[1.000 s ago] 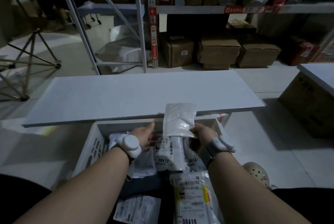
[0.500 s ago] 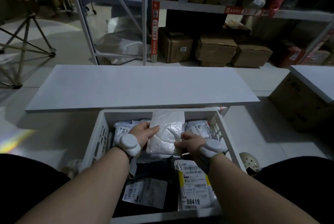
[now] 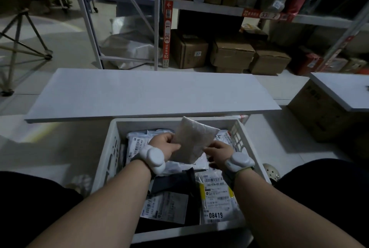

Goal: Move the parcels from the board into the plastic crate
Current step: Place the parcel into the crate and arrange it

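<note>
The light is dim, and much of the far shelving sinks into shadow, so the print on its boxes is too small to read; the brown cardboard cartons on the floor under it are plain enough, but the dark things to their right are hard to make out. The white slotted plastic crate is partly covered by both forearms, and its near wall is cut by them; the parcels lying in it overlap, so only parts show: a white bag with a barcode label marked 08419 at the near right, a flat black packet with a white label at the near left, and more white labelled bags at the far end, half hidden behind the hands. The long white board, serving as a worktop, lies just beyond the crate, its top bare.

A pale translucent plastic pouch is held tilted above the far half of the crate, its top corner rising just past the crate's far rim; the left hand pinches its left edge, thumb on the near face, while the right hand grips its lower right corner with curled fingers; the fingers behind the pouch cannot be seen. Each wrist carries a white rounded band device; both forearms reach forward from the bottom of the view, converging on the pouch.
</note>
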`<act>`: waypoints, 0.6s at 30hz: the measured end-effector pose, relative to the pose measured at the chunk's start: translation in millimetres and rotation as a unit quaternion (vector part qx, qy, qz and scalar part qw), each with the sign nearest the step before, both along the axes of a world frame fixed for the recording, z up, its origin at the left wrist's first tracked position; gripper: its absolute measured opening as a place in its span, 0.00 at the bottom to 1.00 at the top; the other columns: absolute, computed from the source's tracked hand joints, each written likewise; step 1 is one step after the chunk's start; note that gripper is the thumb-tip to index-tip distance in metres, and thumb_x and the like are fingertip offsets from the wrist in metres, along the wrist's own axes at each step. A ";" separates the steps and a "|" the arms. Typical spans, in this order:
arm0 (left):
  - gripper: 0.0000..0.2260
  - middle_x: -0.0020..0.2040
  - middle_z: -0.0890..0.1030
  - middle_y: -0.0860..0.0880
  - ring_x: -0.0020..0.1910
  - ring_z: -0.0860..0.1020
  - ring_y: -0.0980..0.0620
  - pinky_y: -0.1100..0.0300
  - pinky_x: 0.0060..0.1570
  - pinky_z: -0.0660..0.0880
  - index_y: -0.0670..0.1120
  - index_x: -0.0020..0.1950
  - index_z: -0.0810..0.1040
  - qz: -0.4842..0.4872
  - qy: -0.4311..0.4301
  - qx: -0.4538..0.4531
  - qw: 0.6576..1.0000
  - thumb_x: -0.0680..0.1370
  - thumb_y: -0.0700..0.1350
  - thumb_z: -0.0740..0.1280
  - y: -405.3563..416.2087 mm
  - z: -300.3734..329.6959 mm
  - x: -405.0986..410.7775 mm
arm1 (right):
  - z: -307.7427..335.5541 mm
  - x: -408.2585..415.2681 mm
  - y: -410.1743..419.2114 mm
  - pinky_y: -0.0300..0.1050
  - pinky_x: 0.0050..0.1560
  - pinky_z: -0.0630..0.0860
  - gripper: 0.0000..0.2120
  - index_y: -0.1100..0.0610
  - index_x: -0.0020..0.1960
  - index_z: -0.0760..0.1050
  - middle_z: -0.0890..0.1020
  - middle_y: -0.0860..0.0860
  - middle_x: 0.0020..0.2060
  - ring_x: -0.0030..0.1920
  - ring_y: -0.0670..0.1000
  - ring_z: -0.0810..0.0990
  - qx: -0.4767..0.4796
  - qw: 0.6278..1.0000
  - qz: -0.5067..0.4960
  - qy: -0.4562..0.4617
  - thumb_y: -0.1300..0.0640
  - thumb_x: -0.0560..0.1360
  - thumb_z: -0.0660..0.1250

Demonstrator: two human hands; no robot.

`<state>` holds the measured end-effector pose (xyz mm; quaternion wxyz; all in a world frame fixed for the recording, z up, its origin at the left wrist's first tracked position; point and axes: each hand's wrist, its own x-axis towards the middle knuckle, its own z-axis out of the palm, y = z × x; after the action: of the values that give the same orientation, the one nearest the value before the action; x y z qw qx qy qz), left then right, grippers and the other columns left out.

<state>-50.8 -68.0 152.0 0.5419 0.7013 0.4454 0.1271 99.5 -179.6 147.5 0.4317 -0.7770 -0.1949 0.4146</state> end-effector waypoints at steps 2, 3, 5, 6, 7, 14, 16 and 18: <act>0.08 0.47 0.83 0.46 0.47 0.79 0.49 0.61 0.48 0.75 0.44 0.52 0.82 0.000 0.036 0.036 0.999 0.74 0.39 0.67 1.5 -0.8 -2.8 | -0.3 -2.1 1.0 0.41 0.29 0.71 0.06 0.56 0.40 0.77 0.75 0.54 0.31 0.28 0.52 0.72 0.004 1.000 -0.005 -0.007 0.61 0.76 0.67; 0.08 0.46 0.83 0.47 0.47 0.80 0.49 0.59 0.49 0.76 0.46 0.50 0.82 0.000 0.055 0.058 0.997 0.74 0.40 0.66 1.2 -0.3 -3.3 | -0.1 -1.6 1.1 0.41 0.29 0.71 0.06 0.57 0.40 0.77 0.74 0.55 0.30 0.26 0.52 0.70 0.017 1.000 -0.016 0.008 0.62 0.76 0.67; 0.06 0.41 0.83 0.48 0.43 0.80 0.49 0.61 0.43 0.75 0.48 0.46 0.82 -0.001 0.090 0.099 0.991 0.74 0.42 0.66 1.7 0.4 -8.5 | -0.5 -4.1 2.6 0.41 0.28 0.72 0.05 0.57 0.42 0.78 0.75 0.56 0.29 0.25 0.52 0.71 0.044 0.998 -0.032 0.041 0.64 0.76 0.67; 0.05 0.38 0.81 0.50 0.41 0.78 0.49 0.62 0.38 0.72 0.49 0.44 0.81 -0.005 0.104 0.112 0.988 0.74 0.44 0.66 2.4 0.5 -10.6 | -0.1 -4.7 3.0 0.41 0.29 0.73 0.05 0.57 0.43 0.79 0.78 0.56 0.29 0.25 0.53 0.74 0.047 0.997 -0.032 0.046 0.64 0.76 0.67; 0.05 0.36 0.80 0.50 0.39 0.77 0.50 0.63 0.36 0.69 0.51 0.44 0.81 -0.009 0.114 0.118 0.986 0.75 0.45 0.66 2.9 0.7 -13.0 | 1.1 -6.2 3.1 0.41 0.29 0.74 0.05 0.57 0.43 0.78 0.80 0.55 0.29 0.26 0.53 0.76 0.049 0.997 -0.029 0.053 0.64 0.76 0.66; 0.09 0.31 0.78 0.49 0.24 0.71 0.54 0.68 0.23 0.66 0.46 0.41 0.76 0.021 0.021 -0.012 0.999 0.80 0.43 0.62 -1.2 1.1 -10.7 | 3.0 -6.6 1.4 0.44 0.34 0.75 0.05 0.60 0.43 0.77 0.85 0.56 0.36 0.33 0.56 0.81 0.075 0.992 -0.019 0.100 0.65 0.76 0.64; 0.08 0.33 0.80 0.49 0.21 0.71 0.58 0.68 0.22 0.66 0.44 0.43 0.76 0.045 -0.016 -0.054 0.997 0.80 0.42 0.61 -3.6 3.2 -9.3 | 1.7 -4.8 1.5 0.43 0.34 0.76 0.05 0.60 0.45 0.78 0.86 0.55 0.36 0.34 0.55 0.81 0.075 0.992 -0.021 0.100 0.65 0.76 0.64; 0.10 0.33 0.81 0.49 0.23 0.73 0.57 0.65 0.25 0.68 0.44 0.40 0.76 0.049 -0.024 -0.060 0.997 0.80 0.43 0.61 -3.5 2.8 -7.0 | 0.7 -2.5 1.6 0.43 0.34 0.77 0.05 0.59 0.46 0.78 0.85 0.54 0.37 0.33 0.54 0.81 0.072 0.992 -0.022 0.106 0.65 0.76 0.64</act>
<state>-57.8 -71.6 154.8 0.5866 0.6416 0.4729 0.1438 97.0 -177.9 148.2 0.5138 -0.6997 -0.1604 0.4698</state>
